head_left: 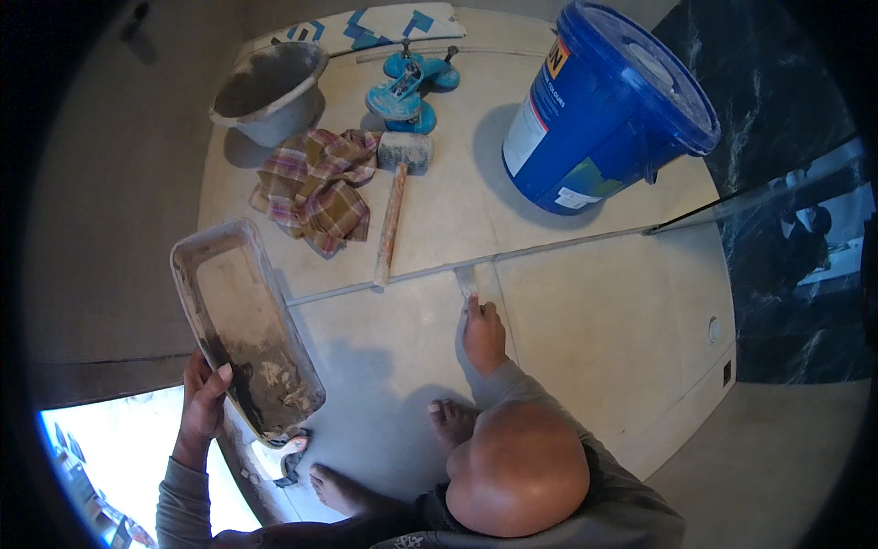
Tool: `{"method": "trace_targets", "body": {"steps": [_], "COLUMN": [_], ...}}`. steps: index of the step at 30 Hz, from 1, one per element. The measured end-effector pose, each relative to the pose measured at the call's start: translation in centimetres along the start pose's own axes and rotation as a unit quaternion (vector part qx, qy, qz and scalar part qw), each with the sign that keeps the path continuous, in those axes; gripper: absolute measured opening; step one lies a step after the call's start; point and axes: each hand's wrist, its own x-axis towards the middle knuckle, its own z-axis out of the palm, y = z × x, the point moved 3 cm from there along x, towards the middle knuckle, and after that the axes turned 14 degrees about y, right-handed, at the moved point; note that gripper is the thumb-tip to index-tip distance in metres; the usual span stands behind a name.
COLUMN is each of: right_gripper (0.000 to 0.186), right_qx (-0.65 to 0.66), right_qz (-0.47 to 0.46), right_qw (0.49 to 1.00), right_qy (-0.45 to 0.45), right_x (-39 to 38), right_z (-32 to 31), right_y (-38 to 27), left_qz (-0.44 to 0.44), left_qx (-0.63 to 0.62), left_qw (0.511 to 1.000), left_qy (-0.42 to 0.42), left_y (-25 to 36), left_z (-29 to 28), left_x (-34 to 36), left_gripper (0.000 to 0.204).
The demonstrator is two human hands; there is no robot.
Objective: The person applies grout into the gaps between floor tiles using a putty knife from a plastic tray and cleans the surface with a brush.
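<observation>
My left hand [203, 398] grips the long side of a shallow rectangular tray [302, 352], its thumb over the rim. Smears and lumps of pale and dark paste lie inside the tray, mostly toward its near end. My right hand [485, 337] is closed around a small putty knife [467, 280], fingers pointing away from me. The blade's far end meets the dark joint line between the pale floor tiles [585, 320]. Most of the putty knife's handle is hidden by my fingers.
Beyond lie a rubber mallet [391, 220], a crumpled plaid cloth [315, 188], a grey bowl [274, 114] and blue suction-cup lifters [402, 96]. A blue lidded bucket [585, 119] stands far right, near a glass panel [777, 197]. My bare feet [338, 489] rest on the tiles.
</observation>
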Motion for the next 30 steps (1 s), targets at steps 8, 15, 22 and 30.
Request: {"method": "trace_targets", "body": {"steps": [8,15,22,30], "right_gripper": [0.036,0.038,0.033,0.021], "right_qx": [0.028,-0.005,0.01,-0.109], "right_qz": [0.019,0.052,0.005,-0.225], "right_qw": [0.972,0.988,0.983,0.961], "right_qy": [-0.234,-0.145,-0.182,-0.118], "right_x": [4.2,3.9,3.1,6.8], "right_z": [-2.3,-4.8,-2.9,-6.9], "right_y": [0.8,0.4,1.7,1.4], "left_qz": [-0.009,-0.001,-0.001,0.015], "left_qx": [-0.001,-0.006,0.012,0.017], "left_qw": [1.0,1.0,0.999,0.999], "left_qy": [-0.008,-0.023,-0.031,-0.03], "left_y": [-0.9,-1.0,-1.0,-0.6], "left_z": [0.4,0.9,1.5,1.3], "left_x": [1.4,1.8,2.2,1.9], "left_gripper": [0.069,0.068,0.066,0.067]}}
